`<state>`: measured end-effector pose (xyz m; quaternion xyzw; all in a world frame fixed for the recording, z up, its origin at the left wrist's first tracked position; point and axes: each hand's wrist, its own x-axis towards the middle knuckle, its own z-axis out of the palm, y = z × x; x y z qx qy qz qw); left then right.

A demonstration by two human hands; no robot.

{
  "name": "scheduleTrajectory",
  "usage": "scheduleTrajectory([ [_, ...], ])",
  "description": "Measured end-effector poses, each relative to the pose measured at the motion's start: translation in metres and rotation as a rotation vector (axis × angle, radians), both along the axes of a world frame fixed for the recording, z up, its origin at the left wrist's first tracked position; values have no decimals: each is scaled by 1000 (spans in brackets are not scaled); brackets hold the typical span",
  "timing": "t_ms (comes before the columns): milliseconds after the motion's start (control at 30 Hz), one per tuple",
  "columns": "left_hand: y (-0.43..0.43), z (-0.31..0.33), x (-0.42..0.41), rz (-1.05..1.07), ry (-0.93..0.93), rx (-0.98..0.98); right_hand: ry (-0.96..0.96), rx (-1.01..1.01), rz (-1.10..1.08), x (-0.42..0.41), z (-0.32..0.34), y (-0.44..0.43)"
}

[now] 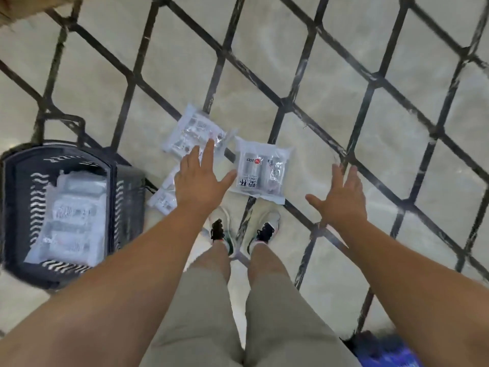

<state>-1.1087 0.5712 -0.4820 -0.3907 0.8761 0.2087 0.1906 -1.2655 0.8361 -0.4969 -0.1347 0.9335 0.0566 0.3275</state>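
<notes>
Three clear plastic packets lie on the tiled floor in front of my feet: one at the back [194,131], one to the right with printed labels [260,169], and one partly hidden under my left wrist [162,197]. My left hand [201,178] reaches down over them with fingers straight and spread, holding nothing. My right hand [341,197] hangs further right over bare floor, fingers straight, also holding nothing. Whether either hand touches a packet or the floor I cannot tell.
A dark slotted plastic basket [124,207] stands on the floor at the left and holds several similar packets [71,215]. My legs and shoes [243,231] are below centre. A blue object [383,350] shows at the bottom right edge. A wooden edge [23,6] sits top left.
</notes>
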Motion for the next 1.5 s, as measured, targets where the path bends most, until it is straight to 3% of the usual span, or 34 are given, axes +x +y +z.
scheduleTrajectory([
  [300, -7, -333, -31, -168, -226, -93, -27, 40, 87, -40, -299, -14],
  [400, 6, -424, -50, -131, -215, -83, -44, 7, 68, -36, -387, -16],
  [567, 14, -512, -74, 14, -171, 61, -37, 44, 15, -30, -476, -22],
  [700, 16, -536, -77, 288, 30, 303, -120, -43, -202, -29, -512, -35],
  [867, 15, -543, -75, 455, 46, 390, -186, -217, -492, -20, -515, -53],
  [1100, 7, -489, -62, 543, 65, 357, -147, -219, -393, -15, -457, -69],
  [1267, 2, -361, -40, 629, 100, 382, -157, -255, -299, -10, -333, -85],
  [1500, -14, -111, 17, 930, 278, 416, -234, -292, -67, 1, -81, -132],
])
